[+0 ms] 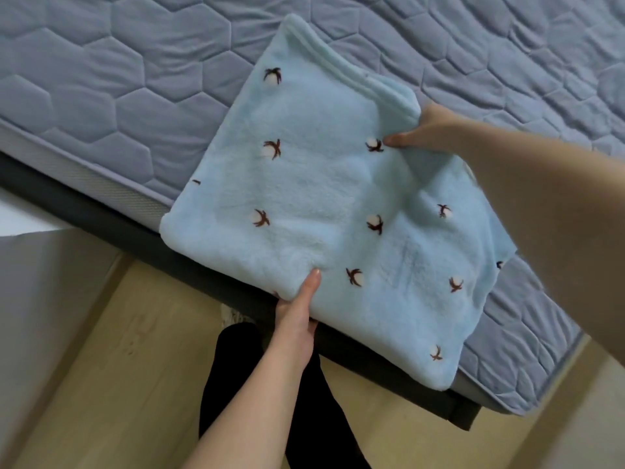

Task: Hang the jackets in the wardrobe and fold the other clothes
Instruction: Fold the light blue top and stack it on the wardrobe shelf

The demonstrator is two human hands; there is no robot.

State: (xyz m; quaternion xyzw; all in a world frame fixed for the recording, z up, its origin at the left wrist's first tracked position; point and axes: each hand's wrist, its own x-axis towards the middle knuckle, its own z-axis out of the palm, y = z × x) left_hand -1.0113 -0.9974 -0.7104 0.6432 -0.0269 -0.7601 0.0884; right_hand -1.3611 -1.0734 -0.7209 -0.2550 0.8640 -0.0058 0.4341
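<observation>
light blue fleece garment point(321, 204) with small brown and white cotton-flower marks, folded into a rough rectangle, lies flat on the bed, near the mattress edge. its near corner and lower edge hang out past that edge, over the frame. a ribbed hem shows along the far upper side

my left hand point(297, 309) grips the lower near edge of the garment, thumb lying on top of the fleece, other fingers hidden under the fabric. my right hand point(426, 130) pinches the right side of the fold, thumb on top next to one of the flower marks, fingers tucked behind the fleece where i cannot see them. both forearms bare

mattress point(135, 79) is grey-blue, quilted in a hexagon pattern, on a dark bed frame point(101, 218). below that a light wood floor point(118, 384) and my black trouser leg point(243, 374) standing just beside the frame. grey-white shape point(40, 282) at the left edge, cannot tell what it is
</observation>
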